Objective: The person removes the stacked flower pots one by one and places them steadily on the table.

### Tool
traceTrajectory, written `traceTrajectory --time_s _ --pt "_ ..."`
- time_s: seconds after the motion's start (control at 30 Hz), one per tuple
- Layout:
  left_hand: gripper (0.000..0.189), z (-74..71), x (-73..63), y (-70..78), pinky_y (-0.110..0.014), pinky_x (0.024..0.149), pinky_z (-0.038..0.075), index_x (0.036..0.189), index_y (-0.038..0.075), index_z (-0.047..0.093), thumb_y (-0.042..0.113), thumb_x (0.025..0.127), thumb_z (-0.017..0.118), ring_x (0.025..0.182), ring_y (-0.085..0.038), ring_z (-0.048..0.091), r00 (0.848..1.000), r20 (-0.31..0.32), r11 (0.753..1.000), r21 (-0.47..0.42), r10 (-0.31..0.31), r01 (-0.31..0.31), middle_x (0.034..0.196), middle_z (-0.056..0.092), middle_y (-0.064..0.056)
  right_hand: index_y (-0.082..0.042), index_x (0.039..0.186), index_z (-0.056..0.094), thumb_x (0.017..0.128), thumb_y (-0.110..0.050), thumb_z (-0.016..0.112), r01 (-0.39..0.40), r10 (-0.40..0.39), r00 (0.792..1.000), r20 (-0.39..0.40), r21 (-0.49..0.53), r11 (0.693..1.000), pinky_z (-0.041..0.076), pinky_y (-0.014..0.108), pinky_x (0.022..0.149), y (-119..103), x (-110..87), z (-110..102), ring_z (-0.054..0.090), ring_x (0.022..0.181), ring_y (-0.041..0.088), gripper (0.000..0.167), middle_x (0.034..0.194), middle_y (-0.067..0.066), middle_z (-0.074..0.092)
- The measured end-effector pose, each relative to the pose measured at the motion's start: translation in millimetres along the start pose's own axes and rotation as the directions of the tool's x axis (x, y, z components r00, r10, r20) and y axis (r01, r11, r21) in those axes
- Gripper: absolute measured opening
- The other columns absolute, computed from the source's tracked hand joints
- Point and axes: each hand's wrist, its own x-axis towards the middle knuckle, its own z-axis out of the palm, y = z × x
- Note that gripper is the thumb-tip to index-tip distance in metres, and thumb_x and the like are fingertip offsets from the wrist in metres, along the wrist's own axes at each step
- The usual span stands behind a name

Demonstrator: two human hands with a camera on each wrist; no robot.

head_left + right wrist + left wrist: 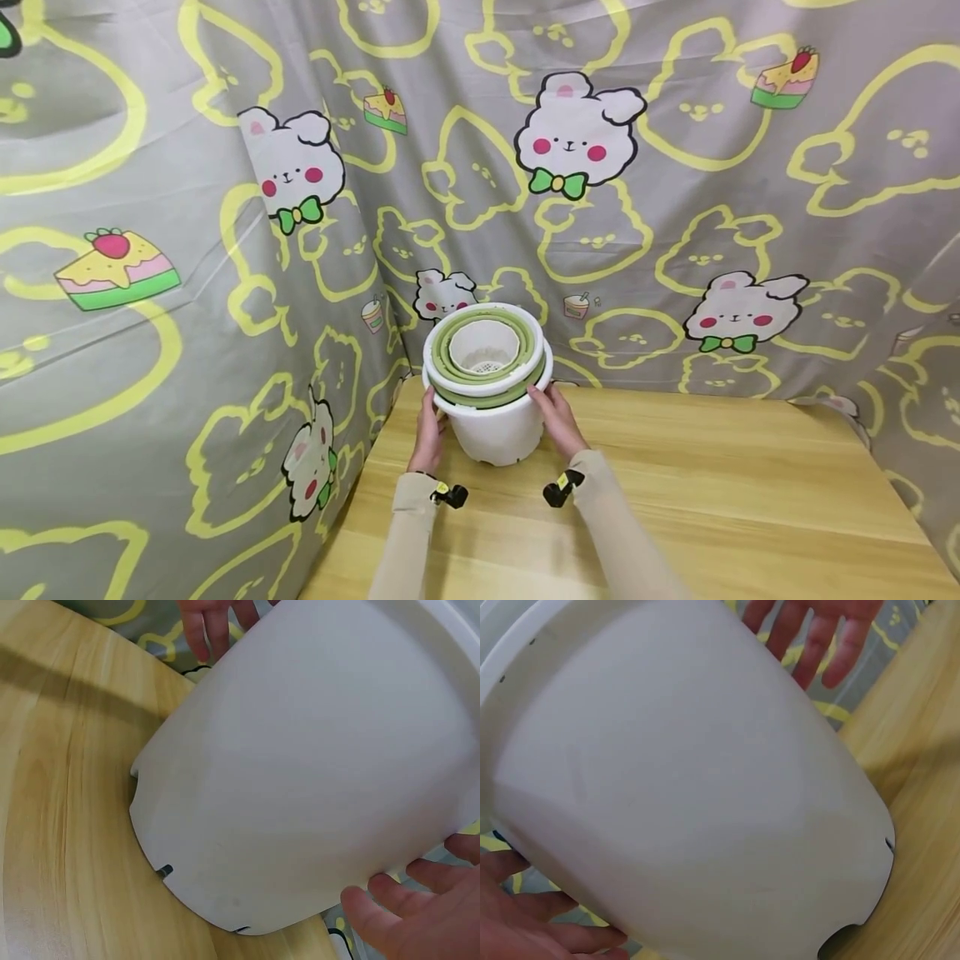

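Observation:
A stack of nested plant pots stands near the back left of the wooden table. Its outer pot is white, with small notches at the foot. Inside sit green pots with white rims and a small white pot with a perforated bottom. My left hand holds the outer pot's left side near the rim. On the opposite side, my right hand holds it with the thumb over the rim. In the right wrist view, the right fingertips touch the white wall.
The light wooden table extends to the right and toward me. A grey curtain printed with yellow outlines and white cartoon animals hangs close behind the pots and along the left. Small black cameras are strapped at both wrists.

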Motion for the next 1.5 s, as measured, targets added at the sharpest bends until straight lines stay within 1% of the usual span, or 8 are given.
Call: traceTrajectory --time_s 0.13,0.27,0.33,0.5,0.83,1.1,1.33,1.5 --pt "0.077 1.7 -3.3 0.2 -0.068 0.126 0.013 0.168 0.012 0.009 0.06 0.109 0.023 0.152 -0.058 0.021 1.0 0.007 0.998 0.064 -0.011 0.01 0.173 0.012 -0.023 -0.007 0.163 0.027 0.102 -0.056 0.054 0.015 -0.016 0.999 -0.029 -0.021 1.0 0.024 0.056 0.128 2 -1.5 -4 0.027 0.157 0.04 0.083 0.169 0.019 0.029" --pt "0.077 2.2 -4.0 -2.4 -0.068 0.126 0.015 0.168 0.014 0.011 0.061 0.108 0.024 0.152 -0.057 0.024 1.0 0.01 0.996 0.089 -0.014 0.013 0.173 0.013 -0.022 -0.008 0.164 0.025 0.101 -0.06 0.054 0.004 -0.005 0.999 -0.034 -0.031 1.0 0.021 0.053 0.13 2 -4.3 -9 0.025 0.159 0.037 0.087 0.17 0.018 0.028" --pt "0.077 2.2 -2.9 -4.0 -0.066 0.127 0.017 0.168 0.016 0.014 0.062 0.108 0.026 0.152 -0.055 0.027 1.0 0.005 0.996 0.086 -0.019 0.019 0.173 0.015 -0.021 -0.008 0.163 0.027 0.1 -0.061 0.055 -0.001 0.0 0.999 -0.036 -0.035 0.999 0.022 0.054 0.129 2 -5.1 -11 0.027 0.158 0.038 0.087 0.169 0.018 0.03" --pt "0.078 8.1 -4.8 -2.7 -0.066 0.126 0.018 0.168 0.014 0.012 0.063 0.108 0.025 0.151 -0.054 0.029 1.0 0.005 0.995 0.093 -0.022 0.021 0.173 0.016 -0.022 -0.008 0.162 0.032 0.1 -0.06 0.056 -0.007 0.005 0.999 -0.043 -0.028 1.0 0.023 0.054 0.129 4 -5.3 -16 0.03 0.157 0.039 0.084 0.167 0.018 0.034" --pt "0.074 13.2 -6.1 -6.9 -0.065 0.127 0.017 0.167 0.017 0.017 0.06 0.108 0.028 0.151 -0.053 0.031 1.0 0.017 0.997 0.078 -0.007 0.006 0.172 0.019 -0.02 -0.007 0.163 0.028 0.101 -0.058 0.055 -0.031 0.029 0.998 -0.06 -0.028 0.999 0.022 0.054 0.129 2 -11.3 -23 0.029 0.157 0.038 0.085 0.169 0.018 0.032" --pt "0.068 17.6 -6.0 -9.4 -0.06 0.128 0.02 0.165 0.014 0.025 0.054 0.11 0.03 0.157 -0.044 0.026 0.998 0.051 0.998 0.039 0.041 -0.043 0.171 0.024 -0.018 -0.009 0.16 0.035 0.101 -0.058 0.054 -0.034 0.031 0.997 -0.071 -0.046 0.998 0.024 0.056 0.128 1 -15.6 -30 0.033 0.155 0.038 0.079 0.166 0.018 0.038" --pt "0.07 24.2 -11.0 -7.9 -0.062 0.127 0.022 0.165 0.012 0.025 0.056 0.11 0.03 0.155 -0.046 0.03 0.999 0.04 0.997 0.077 0.022 -0.025 0.171 0.026 -0.02 -0.009 0.162 0.03 0.101 -0.06 0.054 -0.064 0.061 0.996 -0.061 -0.036 0.997 0.023 0.056 0.128 -1 -22.7 -39 0.031 0.156 0.037 0.083 0.167 0.018 0.035" --pt "0.071 32.4 -11.7 -8.2 -0.062 0.128 0.021 0.164 0.01 0.026 0.055 0.11 0.031 0.155 -0.046 0.028 0.998 0.062 0.997 0.07 0.03 -0.034 0.17 0.026 -0.021 -0.009 0.163 0.028 0.102 -0.058 0.053 -0.065 0.064 0.996 -0.066 -0.019 0.998 0.025 0.057 0.128 -1 -26.3 -48 0.032 0.156 0.037 0.083 0.166 0.019 0.036"
